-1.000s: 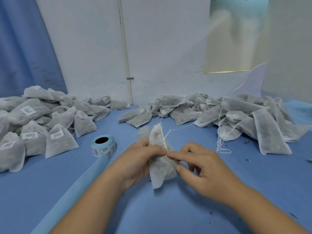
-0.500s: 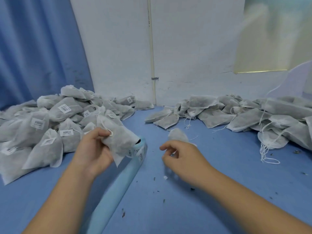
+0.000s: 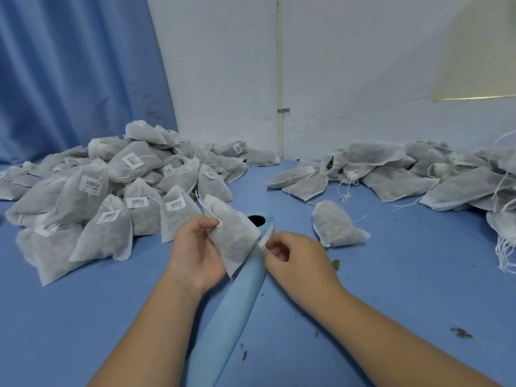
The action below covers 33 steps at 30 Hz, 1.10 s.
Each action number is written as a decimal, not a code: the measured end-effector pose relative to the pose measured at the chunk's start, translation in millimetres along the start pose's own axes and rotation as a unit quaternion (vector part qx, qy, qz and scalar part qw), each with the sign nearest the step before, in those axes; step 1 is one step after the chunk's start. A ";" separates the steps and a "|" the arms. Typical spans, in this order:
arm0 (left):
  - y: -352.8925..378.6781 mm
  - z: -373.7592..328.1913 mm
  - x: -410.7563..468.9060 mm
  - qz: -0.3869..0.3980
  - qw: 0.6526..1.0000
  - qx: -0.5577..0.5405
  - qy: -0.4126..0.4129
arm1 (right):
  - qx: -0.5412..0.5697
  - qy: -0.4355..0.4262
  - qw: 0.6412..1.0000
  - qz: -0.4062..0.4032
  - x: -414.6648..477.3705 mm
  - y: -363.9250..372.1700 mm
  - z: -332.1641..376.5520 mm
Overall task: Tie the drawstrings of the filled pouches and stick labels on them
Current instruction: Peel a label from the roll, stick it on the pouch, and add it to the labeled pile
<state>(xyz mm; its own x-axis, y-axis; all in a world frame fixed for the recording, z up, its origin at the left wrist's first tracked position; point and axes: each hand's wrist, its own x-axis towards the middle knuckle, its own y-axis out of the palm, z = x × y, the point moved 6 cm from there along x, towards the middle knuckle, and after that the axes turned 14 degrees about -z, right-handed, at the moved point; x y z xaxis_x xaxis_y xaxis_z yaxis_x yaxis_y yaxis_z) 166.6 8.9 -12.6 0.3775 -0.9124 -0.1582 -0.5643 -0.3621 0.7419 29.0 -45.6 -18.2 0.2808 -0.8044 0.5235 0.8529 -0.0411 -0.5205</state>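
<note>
While the blue table [image 3: 391, 289] spreads under everything, a heap of labelled pouches [image 3: 92, 208] fills its left side and a heap of unlabelled pouches [image 3: 418, 177] with loose strings lies on the right, near the wall. A long blue paper strip [image 3: 231, 308] runs from the label roll [image 3: 264, 222] toward the person. The left hand [image 3: 195, 252] grips a pouch [image 3: 231, 236] by its gathered neck, just in front of the roll. The right hand [image 3: 296, 258] pinches a label [image 3: 265, 241] at the roll's edge, just beside the pouch's lower corner. A lone pouch [image 3: 335, 227] lies nearby.
</note>
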 end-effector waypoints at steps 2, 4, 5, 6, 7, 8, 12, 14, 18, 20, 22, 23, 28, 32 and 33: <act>-0.5 -0.4 0.3 0.005 1.000 0.003 -0.002 | -0.007 -0.006 1.000 -0.003 0.7 -1.7 -0.6; -0.4 -0.9 -1.0 0.012 1.000 0.014 -0.003 | -0.010 -0.014 1.000 -0.006 1.2 -3.0 -0.4; -0.8 -1.5 -1.7 0.012 1.000 0.020 -0.003 | -0.012 -0.017 1.000 -0.007 1.5 -3.5 0.4; -1.1 -1.9 -2.3 0.010 1.000 0.025 -0.004 | -0.015 -0.020 1.000 -0.005 1.5 -3.6 1.5; -1.5 -2.0 -3.0 0.009 1.000 0.027 -0.004 | -0.019 -0.024 1.000 -0.002 1.3 -3.1 2.6; -1.1 -1.9 -3.3 0.011 1.000 0.026 -0.004 | -0.022 -0.028 0.999 -0.001 0.9 -2.7 3.5; -2.1 -1.4 -2.0 0.004 0.999 0.033 0.000 | -0.022 -0.035 0.999 -0.009 -1.6 -3.2 7.4; -3.5 -1.5 -0.8 0.000 0.999 0.034 0.001 | -0.022 -0.039 0.999 -0.015 -2.2 -4.1 9.0; -4.6 2.4 -0.3 0.013 0.999 0.039 -0.017 | -0.014 -0.037 0.999 -0.025 -3.3 -5.1 9.7; -4.7 3.6 0.7 0.013 0.999 0.041 -0.019 | -0.011 -0.036 0.999 -0.025 -2.3 -5.5 10.0; -4.5 3.8 1.3 0.013 0.999 0.046 -0.017 | -0.015 -0.043 0.999 -0.019 -0.6 -5.0 10.9; -4.2 3.8 1.1 0.014 0.999 0.050 -0.017 | -0.025 -0.050 0.998 -0.014 0.3 -4.2 11.4; -0.9 7.4 -0.5 0.028 0.996 0.076 -0.035 | -0.089 -0.081 0.993 0.014 5.4 -0.9 13.2; 3.7 7.8 -2.7 0.039 0.994 0.097 -0.041 | -0.106 -0.113 0.987 0.049 7.9 -1.8 15.7; 4.7 7.4 -3.7 0.042 0.993 0.101 -0.040 | -0.104 -0.117 0.986 0.056 8.0 -2.0 16.1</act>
<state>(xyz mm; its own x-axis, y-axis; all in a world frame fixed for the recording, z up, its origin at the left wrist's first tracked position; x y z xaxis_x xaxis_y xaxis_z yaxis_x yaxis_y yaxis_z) 157.1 9.2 -13.4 0.2677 -0.9503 -0.1592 -0.7300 -0.3079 0.6102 36.6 -42.4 -2.2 0.4837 -0.6525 0.5833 0.7080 -0.1000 -0.6991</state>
